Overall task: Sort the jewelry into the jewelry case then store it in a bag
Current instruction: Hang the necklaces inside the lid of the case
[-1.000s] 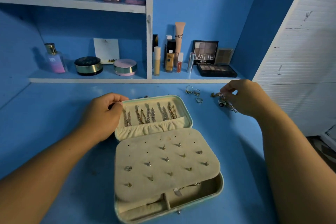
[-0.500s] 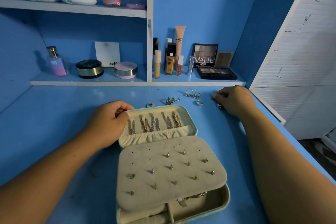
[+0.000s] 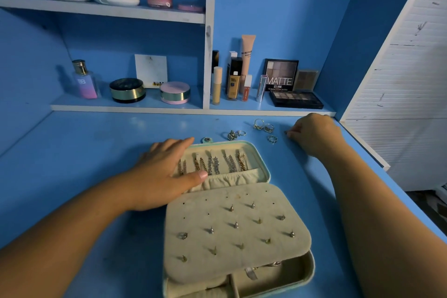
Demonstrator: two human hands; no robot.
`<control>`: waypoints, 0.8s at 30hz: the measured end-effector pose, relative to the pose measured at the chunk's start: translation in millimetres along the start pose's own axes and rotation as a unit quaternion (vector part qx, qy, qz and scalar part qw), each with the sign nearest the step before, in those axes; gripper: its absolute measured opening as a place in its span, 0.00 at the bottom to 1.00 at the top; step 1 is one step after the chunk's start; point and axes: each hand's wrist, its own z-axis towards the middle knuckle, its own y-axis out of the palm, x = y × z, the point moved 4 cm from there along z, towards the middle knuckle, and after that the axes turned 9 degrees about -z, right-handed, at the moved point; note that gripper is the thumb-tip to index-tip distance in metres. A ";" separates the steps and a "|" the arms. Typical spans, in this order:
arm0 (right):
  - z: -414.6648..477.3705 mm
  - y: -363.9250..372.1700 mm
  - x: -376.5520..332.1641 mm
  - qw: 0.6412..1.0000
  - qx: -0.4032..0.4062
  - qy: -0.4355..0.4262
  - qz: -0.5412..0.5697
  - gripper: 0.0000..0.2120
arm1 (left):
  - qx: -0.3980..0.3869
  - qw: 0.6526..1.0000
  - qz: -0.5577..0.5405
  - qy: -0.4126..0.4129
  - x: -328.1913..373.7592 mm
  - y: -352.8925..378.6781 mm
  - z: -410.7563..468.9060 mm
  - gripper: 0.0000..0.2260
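Note:
The open jewelry case (image 3: 264, 172) lies on the blue table. Chains (image 3: 212, 163) hang inside its lid, and stud earrings (image 3: 235, 225) sit in the beige panel in front. My left hand (image 3: 162, 174) rests flat on the lid's left side, fingers straight and thumb across the pocket. My right hand (image 3: 313, 134) is at the back right of the table. Its fingers are curled over a small jewelry piece (image 3: 286, 132), of which only a dark tip shows. Several loose rings (image 3: 263, 126) lie between the case and that hand.
A low shelf behind the table holds a perfume bottle (image 3: 84, 81), round compacts (image 3: 127, 89), makeup tubes (image 3: 246, 65) and an eyeshadow palette (image 3: 296, 99). A white panel (image 3: 411, 80) stands at the right. The table's right edge (image 3: 362, 147) runs close to my right arm.
My left hand has gone from curled at the lid's corner to flat on the lid. My right hand has slid back and right, closing over the loose piece.

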 end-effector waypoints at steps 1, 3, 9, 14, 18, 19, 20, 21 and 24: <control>-0.6 -0.3 -2.3 1.000 -0.002 0.000 -0.005 0.08 | -0.010 1.000 0.003 -0.004 -0.3 0.2 -0.5 0.42; -1.5 -0.1 -5.6 1.000 -0.006 -0.001 -0.028 0.10 | -0.021 1.000 0.012 -0.005 -1.2 0.1 -0.4 0.46; 0.5 0.7 -4.9 0.999 0.016 0.008 0.035 0.09 | -0.018 1.000 0.010 0.006 -0.4 0.1 0.8 0.47; -13.0 -18.2 -7.7 0.971 0.131 -0.016 0.198 0.07 | -0.013 1.000 -0.013 0.006 -1.0 0.6 1.2 0.42; -35.2 -50.6 -16.4 0.915 0.282 -0.027 0.288 0.06 | -0.009 1.000 -0.011 0.013 -1.4 1.3 1.8 0.40; -40.5 -58.1 -20.2 0.902 0.309 -0.034 0.299 0.06 | -0.006 1.000 -0.007 0.016 -1.1 1.1 1.7 0.40; -44.9 -63.9 -24.9 0.890 0.325 -0.046 0.317 0.06 | -0.004 1.000 -0.005 0.018 -1.0 1.0 1.5 0.39; -50.3 -69.4 -31.2 0.876 0.328 -0.062 0.347 0.05 | -0.001 1.000 -0.004 0.021 -1.1 0.8 1.5 0.39; -68.2 -79.7 -56.2 0.824 0.276 -0.135 0.476 0.07 | 0.021 0.999 -0.004 0.031 -2.0 0.3 2.4 0.40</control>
